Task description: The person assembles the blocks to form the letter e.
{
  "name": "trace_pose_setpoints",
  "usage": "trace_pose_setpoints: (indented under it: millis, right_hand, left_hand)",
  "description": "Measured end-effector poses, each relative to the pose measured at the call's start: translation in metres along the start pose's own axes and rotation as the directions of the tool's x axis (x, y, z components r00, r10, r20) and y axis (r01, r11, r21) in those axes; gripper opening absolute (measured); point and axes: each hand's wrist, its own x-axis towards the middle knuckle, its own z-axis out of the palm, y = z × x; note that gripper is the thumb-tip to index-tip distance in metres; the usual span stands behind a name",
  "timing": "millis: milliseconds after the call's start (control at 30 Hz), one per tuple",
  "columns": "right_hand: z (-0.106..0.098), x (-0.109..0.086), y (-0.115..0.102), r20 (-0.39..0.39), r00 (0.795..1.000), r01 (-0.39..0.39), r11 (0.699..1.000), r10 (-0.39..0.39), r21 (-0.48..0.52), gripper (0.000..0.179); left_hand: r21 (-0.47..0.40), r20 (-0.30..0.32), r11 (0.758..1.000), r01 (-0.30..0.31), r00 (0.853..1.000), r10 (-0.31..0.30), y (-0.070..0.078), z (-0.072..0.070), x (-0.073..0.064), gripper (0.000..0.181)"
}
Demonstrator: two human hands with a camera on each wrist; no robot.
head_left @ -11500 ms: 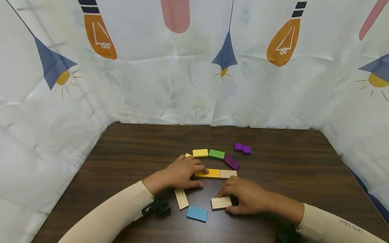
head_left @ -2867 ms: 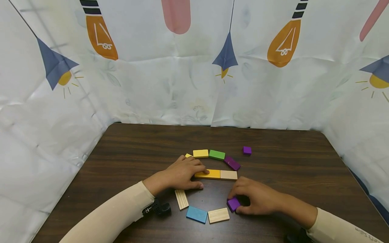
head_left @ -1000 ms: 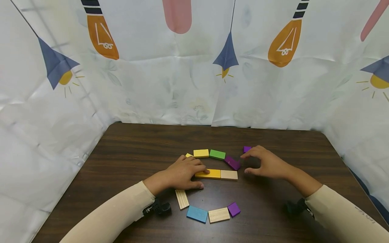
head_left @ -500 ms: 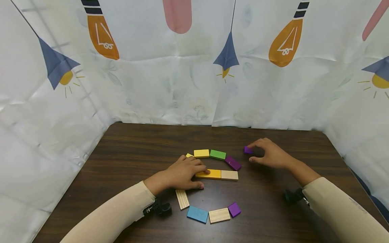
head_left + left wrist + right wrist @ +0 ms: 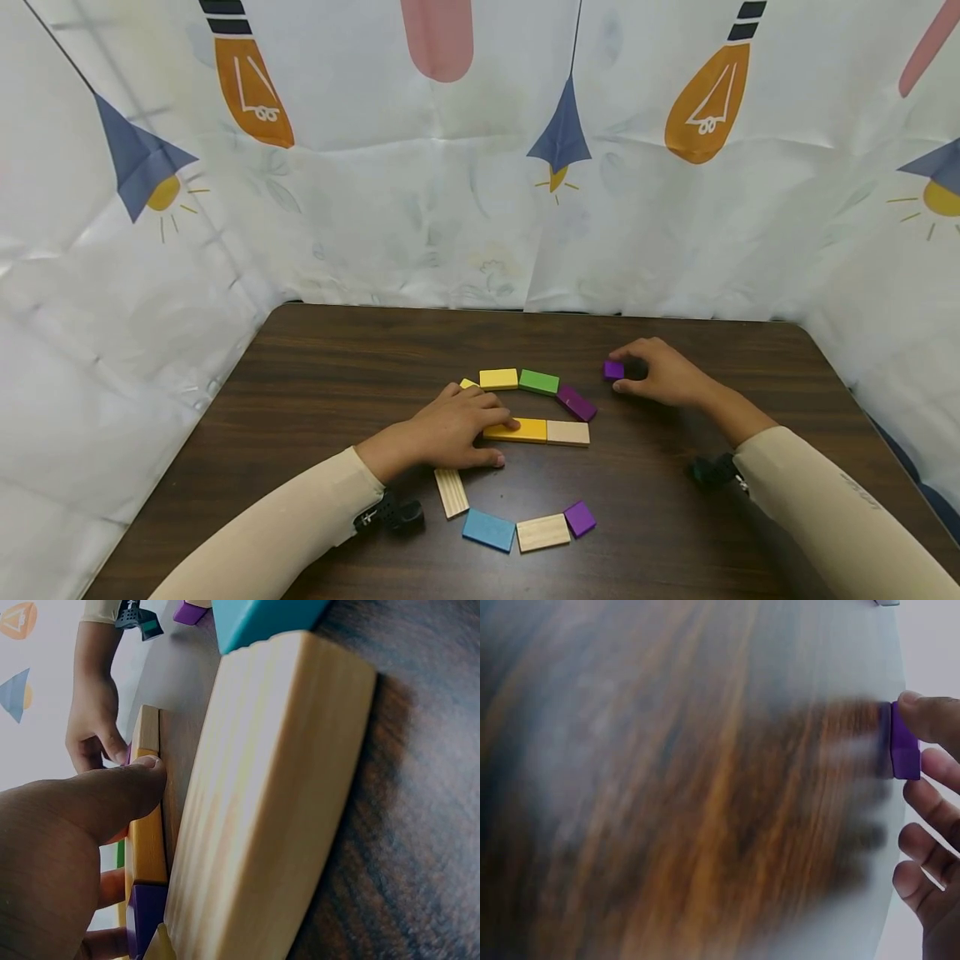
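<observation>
At the right of the table my right hand (image 5: 663, 373) pinches a small purple block (image 5: 613, 371) between thumb and fingers. The right wrist view shows the thumb on one side of this purple block (image 5: 906, 746), the other fingers loosely spread. My left hand (image 5: 457, 427) rests over the left part of the arrangement, a fingertip on a yellow block (image 5: 531, 431). Its palm hides what lies beneath; the left wrist view shows a dark purple block (image 5: 145, 919) by its fingers. Joined to the yellow block's right end is a pale wooden block (image 5: 567, 433).
Behind runs a curved row: a yellow block (image 5: 498, 379), a green block (image 5: 538, 382) and a dark purple block (image 5: 576, 403). In front curve a striped wooden block (image 5: 452, 493), a blue block (image 5: 489, 530), another wooden block (image 5: 543, 532) and a purple block (image 5: 580, 518).
Earlier the right hand set down a wooden block and one purple block in the front curve. It then moved back and took hold of the other purple block. The left hand stayed put.
</observation>
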Motion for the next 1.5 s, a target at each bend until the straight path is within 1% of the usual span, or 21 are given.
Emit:
trace_pose_setpoints:
  millis: [300,367,500,667,800,1000,1167,1333,1500]
  right_hand:
    - [-0.001,0.004,-0.008,0.016,1.000,-0.010,1.000,0.010,-0.024,0.044]
    - [0.000,0.004,-0.009,0.009,1.000,-0.005,1.000,0.005,-0.030,0.041]
    - [0.000,0.002,-0.010,-0.009,0.999,0.032,0.999,-0.032,-0.040,0.037]
    - [-0.002,-0.005,-0.012,-0.015,0.997,0.073,0.997,-0.073,-0.035,0.036]
    - [-0.004,-0.010,-0.015,0.002,0.996,0.093,0.995,-0.093,-0.026,0.036]
    - [-0.005,-0.019,-0.023,0.024,0.989,0.147,0.989,-0.147,-0.010,0.036]
    - [-0.005,-0.027,-0.031,0.059,0.984,0.167,0.986,-0.167,-0.005,0.036]
    - [-0.003,-0.035,-0.037,0.085,0.976,0.199,0.980,-0.199,0.018,0.037]
    - [-0.002,-0.042,-0.042,0.095,0.967,0.234,0.972,-0.235,0.020,0.038]
  left_hand:
    - [-0.005,-0.006,1.000,-0.006,1.000,0.006,0.000,-0.001,0.000,0.048]
    - [-0.006,-0.006,1.000,-0.007,1.000,0.007,0.000,-0.001,0.000,0.048]
    - [-0.007,-0.004,1.000,-0.006,1.000,0.006,0.000,0.000,0.000,0.048]
    - [-0.007,-0.001,1.000,-0.002,1.000,0.002,0.000,0.001,0.000,0.048]
    - [-0.011,0.001,1.000,0.001,1.000,-0.001,0.000,0.001,0.000,0.048]
    - [-0.009,0.000,1.000,0.001,1.000,-0.001,0.000,0.001,0.000,0.048]
    - [-0.011,-0.003,1.000,-0.002,1.000,0.002,-0.001,0.001,0.000,0.048]
    - [-0.013,0.000,1.000,-0.002,1.000,0.002,0.001,0.000,0.000,0.049]
    - [-0.011,0.001,1.000,-0.001,1.000,0.001,0.000,0.000,0.000,0.049]
